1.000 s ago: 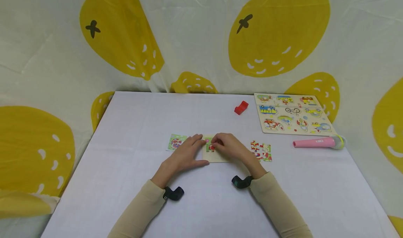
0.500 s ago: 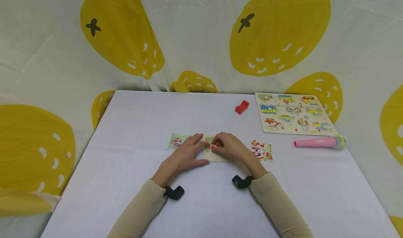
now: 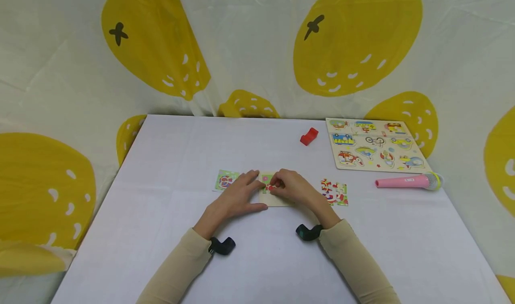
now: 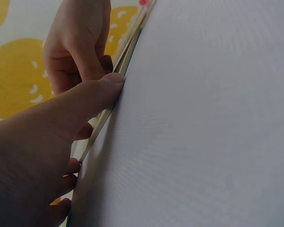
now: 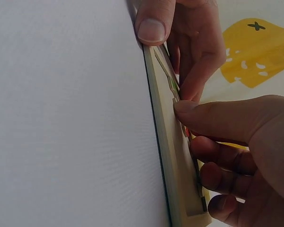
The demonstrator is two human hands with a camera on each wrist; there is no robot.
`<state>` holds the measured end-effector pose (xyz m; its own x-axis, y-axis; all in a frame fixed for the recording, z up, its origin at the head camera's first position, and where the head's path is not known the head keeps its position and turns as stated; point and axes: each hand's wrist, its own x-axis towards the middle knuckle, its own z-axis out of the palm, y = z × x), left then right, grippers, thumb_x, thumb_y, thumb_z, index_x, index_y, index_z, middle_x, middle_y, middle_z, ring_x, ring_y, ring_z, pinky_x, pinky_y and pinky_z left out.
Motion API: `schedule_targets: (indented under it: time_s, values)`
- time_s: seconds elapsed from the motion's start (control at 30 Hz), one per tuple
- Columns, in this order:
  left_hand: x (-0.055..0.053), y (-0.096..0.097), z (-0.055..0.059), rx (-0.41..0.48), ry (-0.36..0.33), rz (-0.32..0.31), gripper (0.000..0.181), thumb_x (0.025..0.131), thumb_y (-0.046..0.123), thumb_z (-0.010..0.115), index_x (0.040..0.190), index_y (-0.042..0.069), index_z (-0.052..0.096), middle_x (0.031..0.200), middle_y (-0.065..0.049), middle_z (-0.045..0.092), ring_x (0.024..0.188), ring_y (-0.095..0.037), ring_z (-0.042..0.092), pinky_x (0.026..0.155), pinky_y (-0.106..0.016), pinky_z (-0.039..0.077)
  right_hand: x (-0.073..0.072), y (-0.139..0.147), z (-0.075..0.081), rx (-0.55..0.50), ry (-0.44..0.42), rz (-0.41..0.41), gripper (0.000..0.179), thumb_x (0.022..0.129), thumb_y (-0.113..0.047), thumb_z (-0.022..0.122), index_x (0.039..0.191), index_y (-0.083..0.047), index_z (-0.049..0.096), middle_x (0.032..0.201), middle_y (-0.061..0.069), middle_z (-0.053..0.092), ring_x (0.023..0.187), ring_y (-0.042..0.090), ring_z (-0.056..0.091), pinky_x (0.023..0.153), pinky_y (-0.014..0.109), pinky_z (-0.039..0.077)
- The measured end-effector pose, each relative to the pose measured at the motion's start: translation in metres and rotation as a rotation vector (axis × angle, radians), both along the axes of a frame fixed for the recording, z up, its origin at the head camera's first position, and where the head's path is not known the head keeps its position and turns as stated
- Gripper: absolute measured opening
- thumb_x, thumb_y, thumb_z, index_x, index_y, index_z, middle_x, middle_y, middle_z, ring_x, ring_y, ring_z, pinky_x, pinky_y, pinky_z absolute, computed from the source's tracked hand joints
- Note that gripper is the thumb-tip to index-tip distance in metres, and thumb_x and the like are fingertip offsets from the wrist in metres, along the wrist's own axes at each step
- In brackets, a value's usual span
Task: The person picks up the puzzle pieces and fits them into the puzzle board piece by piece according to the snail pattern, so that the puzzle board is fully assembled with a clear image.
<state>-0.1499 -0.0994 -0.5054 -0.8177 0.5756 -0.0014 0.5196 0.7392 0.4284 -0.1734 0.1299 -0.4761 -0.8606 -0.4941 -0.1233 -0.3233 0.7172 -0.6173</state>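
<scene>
jigsaw tray (image 3: 278, 201) sits on the white table (image 3: 257, 268) between the hands, and the work looks part-done: pieces fill some of its far left portion, while its near strip shows bare wood. the left hand (image 3: 237, 197) has its fingers loosely extended, thumb against the tray's near edge, steadying it, i judge. the right hand (image 3: 297, 188) seems to pinch a red piece (image 3: 270, 188) between thumb and forefinger; whether it is seated i cannot tell. left to place are the loose pieces (image 3: 331, 198) just right of the tray; a picture card (image 3: 223, 182) lies left.
</scene>
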Motion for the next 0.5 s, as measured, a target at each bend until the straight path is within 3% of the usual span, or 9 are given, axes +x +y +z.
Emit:
schedule_targets:
  time_s: [0.3, 0.5]
  values:
    - [0.0000, -0.0005, 0.0014, 0.019, 0.005, -0.010, 0.064, 0.087, 0.060, 0.068, 0.137, 0.020, 0.059, 0.162, -0.008, 0.034, 0.153, -0.027, 0.028, 0.126, -0.044, 0.024, 0.0010, 0.0009, 0.0031, -0.003, 0.010, 0.001, 0.019, 0.088, -0.022, 0.077, 0.104, -0.013, 0.072, 0.091, -0.002, 0.065, 0.083, 0.014, 0.057, 0.078, 0.027, 0.051]
    - [0.0003, -0.0004, 0.0009, 0.017, 0.004, -0.017, 0.064, 0.087, 0.060, 0.068, 0.136, 0.020, 0.059, 0.162, -0.007, 0.036, 0.153, -0.028, 0.028, 0.126, -0.045, 0.025, 0.0030, 0.0068, 0.0080, -0.019, 0.012, -0.041, 0.024, 0.090, -0.023, 0.075, 0.110, -0.013, 0.070, 0.098, 0.000, 0.066, 0.089, 0.017, 0.058, 0.084, 0.031, 0.052]
